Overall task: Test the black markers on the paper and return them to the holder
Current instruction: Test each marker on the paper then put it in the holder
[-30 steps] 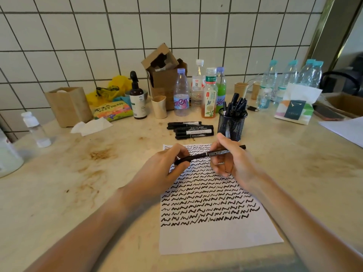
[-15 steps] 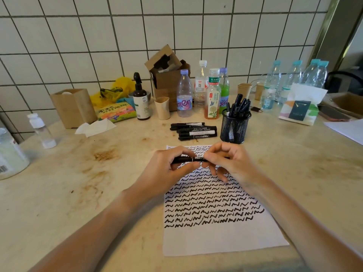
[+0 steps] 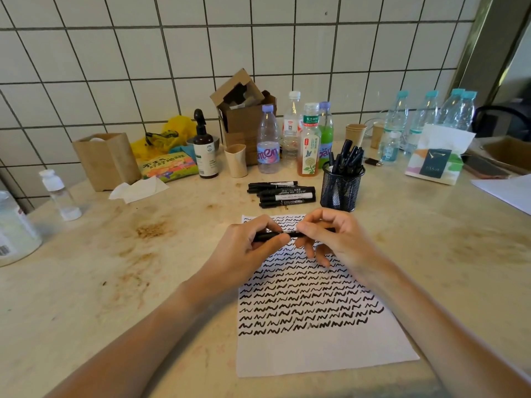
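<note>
Both hands meet above the top edge of the paper, holding one black marker level between them. The left hand curls its fingers around the marker's left end, thumb pressing on the barrel; the right hand pinches the other end between thumb and forefinger, its remaining fingers hanging loosely toward the sheet. Whether the cap is fully seated I cannot tell, as the fingers cover the joint. Rows of black squiggles fill most of the paper, with its lower part blank. Just beyond the sheet, a small pile of loose markers lies flat on the stained surface, and beside them to the right stands the black mesh holder, with several markers upright in it. Bottles, paper cups, a cardboard box and a tissue pack line the tiled wall behind.
</note>
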